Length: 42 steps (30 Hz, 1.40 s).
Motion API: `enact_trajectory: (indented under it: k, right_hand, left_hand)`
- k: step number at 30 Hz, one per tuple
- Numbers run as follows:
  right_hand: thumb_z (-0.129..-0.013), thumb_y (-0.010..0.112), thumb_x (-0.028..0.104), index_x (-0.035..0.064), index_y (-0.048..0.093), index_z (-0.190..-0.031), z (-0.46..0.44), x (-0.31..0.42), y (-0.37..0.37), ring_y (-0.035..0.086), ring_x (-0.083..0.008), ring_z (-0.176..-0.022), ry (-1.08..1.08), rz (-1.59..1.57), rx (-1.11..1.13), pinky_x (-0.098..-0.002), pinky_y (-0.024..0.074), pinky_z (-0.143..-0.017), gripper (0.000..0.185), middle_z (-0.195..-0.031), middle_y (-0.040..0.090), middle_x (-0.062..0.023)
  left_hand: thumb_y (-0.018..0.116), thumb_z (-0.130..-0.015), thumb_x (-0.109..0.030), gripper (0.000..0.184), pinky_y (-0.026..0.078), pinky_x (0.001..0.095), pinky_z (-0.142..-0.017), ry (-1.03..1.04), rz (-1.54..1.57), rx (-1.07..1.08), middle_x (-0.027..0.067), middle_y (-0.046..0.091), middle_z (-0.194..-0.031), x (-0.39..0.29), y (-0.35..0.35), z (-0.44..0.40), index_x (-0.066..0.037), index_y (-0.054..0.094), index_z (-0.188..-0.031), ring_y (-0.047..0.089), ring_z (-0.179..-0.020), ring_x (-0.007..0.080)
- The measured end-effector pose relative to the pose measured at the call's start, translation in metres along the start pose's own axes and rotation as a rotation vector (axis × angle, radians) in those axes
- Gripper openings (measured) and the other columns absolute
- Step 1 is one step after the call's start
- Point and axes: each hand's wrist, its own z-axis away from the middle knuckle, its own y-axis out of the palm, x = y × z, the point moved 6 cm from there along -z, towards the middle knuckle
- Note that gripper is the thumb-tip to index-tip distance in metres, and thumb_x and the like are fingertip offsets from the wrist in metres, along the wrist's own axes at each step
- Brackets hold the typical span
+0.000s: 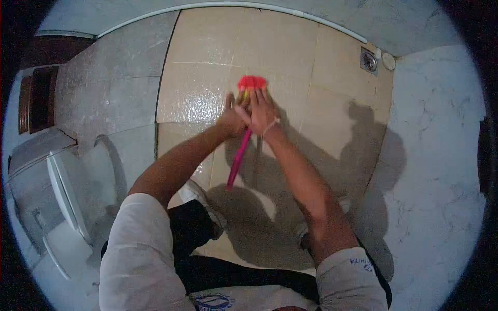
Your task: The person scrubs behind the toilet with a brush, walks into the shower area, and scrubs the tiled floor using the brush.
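A brush with a long pink handle (239, 158) and a bright red head (252, 81) is in front of me, over the beige floor tiles. A bit of yellow shows between my fingers at the base of the head. My left hand (232, 120) closes on the brush from the left, just below its head. From the right, my right hand (263, 111), with a band at the wrist, holds the same part, its fingers straight along the brush towards the red head. The handle slants back towards my feet. My hands hide the neck of the brush.
The beige tiles (202, 44) look wet and shiny to the left of my hands. A round floor drain (369, 61) lies at the far right corner, beside a small white round cap (388, 61). A white toilet (70, 192) stands on the left. Marbled walls enclose the floor.
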Motion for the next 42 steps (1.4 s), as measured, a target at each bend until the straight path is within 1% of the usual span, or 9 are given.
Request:
enact_trajectory:
  k: [5,16,24,25,30,33,35,40,42]
  right_hand:
    - [-0.096,0.048,0.067,-0.0106,0.027,-0.154,-0.048,0.002,-0.018,0.019,-0.0488,-0.152,-0.005,-0.001,0.005,-0.0536,0.0154,-0.126,0.100,-0.161,0.026,-0.0339]
    - [-0.097,0.048,0.066,-0.0059,0.025,-0.157,0.161,0.054,0.063,0.016,-0.0479,-0.154,-0.055,0.013,0.203,-0.0574,0.0169,-0.124,0.097,-0.161,0.029,-0.0309]
    - [-0.098,0.048,0.062,-0.0066,0.031,-0.154,0.005,0.021,0.018,0.026,-0.0483,-0.150,-0.108,0.049,-0.038,-0.0539,0.0184,-0.125,0.091,-0.156,0.036,-0.0329]
    - [-0.098,0.047,0.063,-0.0072,0.032,-0.154,-0.020,0.015,0.013,0.028,-0.0478,-0.150,-0.108,0.059,-0.081,-0.0525,0.0186,-0.126,0.091,-0.156,0.037,-0.0329]
    - [-0.099,0.040,0.068,-0.0083,0.034,-0.153,-0.080,0.004,-0.013,0.029,-0.0469,-0.149,-0.085,0.058,0.023,-0.0493,0.0199,-0.126,0.093,-0.157,0.036,-0.0309]
    - [-0.099,0.039,0.068,-0.0077,0.034,-0.153,-0.044,0.021,-0.008,0.028,-0.0460,-0.150,-0.108,0.205,0.112,-0.0505,0.0198,-0.125,0.093,-0.157,0.037,-0.0303]
    - [-0.097,0.035,0.073,-0.0112,0.030,-0.153,0.007,0.029,0.014,0.019,-0.0468,-0.153,-0.055,0.044,0.161,-0.0526,0.0154,-0.126,0.102,-0.159,0.032,-0.0308]
    - [-0.098,0.043,0.068,-0.0079,0.034,-0.153,0.138,0.057,0.075,0.023,-0.0455,-0.152,-0.145,0.060,0.266,-0.0527,0.0205,-0.125,0.094,-0.158,0.036,-0.0298]
    - [-0.097,0.044,0.069,-0.0076,0.036,-0.152,0.147,0.060,0.071,0.021,-0.0448,-0.153,-0.156,0.017,0.245,-0.0525,0.0200,-0.125,0.095,-0.157,0.036,-0.0299]
  left_hand:
    - [0.056,-0.094,-0.053,0.090,0.004,0.0760,-0.117,-0.038,-0.075,-0.017,0.0200,0.005,-0.171,0.034,-0.016,-0.032,-0.009,0.018,-0.163,-0.007,-0.156,0.0454]
    - [0.049,-0.098,-0.048,0.082,0.000,0.0805,-0.113,0.013,0.279,-0.109,0.0273,0.008,-0.168,-0.078,0.106,0.143,-0.004,0.023,-0.161,-0.002,-0.154,0.0515]
    - [0.062,-0.088,-0.061,0.100,-0.003,0.0813,-0.112,-0.072,0.183,-0.062,0.0191,0.000,-0.171,0.014,0.042,0.022,-0.013,0.016,-0.164,-0.009,-0.156,0.0453]
    - [0.064,-0.086,-0.062,0.104,-0.002,0.0817,-0.112,-0.097,0.031,0.199,0.0163,-0.002,-0.172,0.027,0.024,0.003,-0.014,0.015,-0.164,-0.011,-0.156,0.0431]
    - [0.065,-0.085,-0.063,0.109,0.008,0.0841,-0.110,-0.173,-0.030,0.123,0.0159,-0.002,-0.172,0.059,-0.007,-0.041,-0.015,0.009,-0.165,-0.010,-0.156,0.0434]
    - [0.064,-0.086,-0.064,0.108,0.007,0.0829,-0.111,-0.109,0.001,0.038,0.0176,-0.002,-0.172,0.036,0.015,-0.014,-0.014,0.009,-0.165,-0.010,-0.156,0.0436]
    - [0.063,-0.086,-0.065,0.107,0.006,0.0815,-0.112,-0.149,0.073,0.124,0.0194,0.000,-0.171,-0.003,0.019,0.032,-0.015,0.011,-0.165,-0.009,-0.156,0.0441]
    - [0.054,-0.088,-0.069,0.102,0.004,0.0825,-0.110,-0.178,0.136,0.247,0.0245,0.002,-0.170,-0.066,0.124,0.150,-0.008,0.019,-0.163,-0.009,-0.155,0.0492]
    - [0.054,-0.090,-0.065,0.100,0.003,0.0822,-0.111,-0.050,0.207,-0.099,0.0261,0.002,-0.169,-0.072,0.110,0.157,-0.006,0.019,-0.162,-0.009,-0.154,0.0510]
